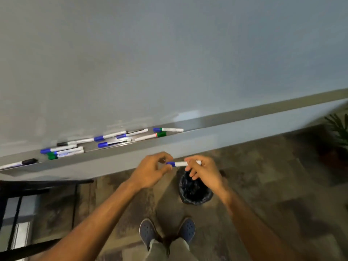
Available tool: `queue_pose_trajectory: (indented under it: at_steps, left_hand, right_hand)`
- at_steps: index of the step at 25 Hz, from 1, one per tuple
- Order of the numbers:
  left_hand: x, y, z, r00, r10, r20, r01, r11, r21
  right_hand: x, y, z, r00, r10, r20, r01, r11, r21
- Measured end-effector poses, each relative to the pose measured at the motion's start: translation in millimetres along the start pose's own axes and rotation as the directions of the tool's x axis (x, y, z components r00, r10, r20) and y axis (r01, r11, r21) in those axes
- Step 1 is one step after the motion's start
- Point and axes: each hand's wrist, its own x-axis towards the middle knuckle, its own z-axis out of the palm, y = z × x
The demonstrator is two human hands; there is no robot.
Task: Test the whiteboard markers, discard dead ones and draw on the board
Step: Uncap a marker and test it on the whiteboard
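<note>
With the right hand gripping the white barrel of the marker and the left hand pinching its blue cap just beside it (the bin sits directly below both), pull straight apart, no twisting, keeping the barrel level.

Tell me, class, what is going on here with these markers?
A person stands at a whiteboard holding a blue-capped marker in both hands. The left hand pinches the cap end, and the right hand grips the barrel. More markers lie in the tray. A lined bin stands on the floor just below the hands.
</note>
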Motion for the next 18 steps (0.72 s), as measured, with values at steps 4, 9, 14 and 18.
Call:
queue_pose_trajectory:
  at_steps: [4, 9, 14, 18]
  left_hand:
    - [48, -67, 87, 0.968, -0.084, 0.238, 0.050, 0.989, 0.142]
    - [93, -151, 175, 0.922, -0.201, 0.330, 0.151, 0.973, 0.172]
    - [118, -237, 249, 0.855, -0.342, 0.389, 0.290, 0.938, 0.187]
    - [130, -276, 289, 0.843, -0.380, 0.381, 0.353, 0.925, 0.141]
  right_hand:
    - [40, 120, 6, 0.986, 0.154, -0.070, -0.161, 0.981, -0.109]
    - [90, 292, 13, 0.951, 0.276, -0.139, -0.304, 0.917, -0.259]
    - [120, 392, 22, 0.832, 0.503, -0.233, -0.554, 0.776, -0.302]
    - [145, 447, 25, 0.796, 0.523, -0.305, -0.603, 0.730, -0.322]
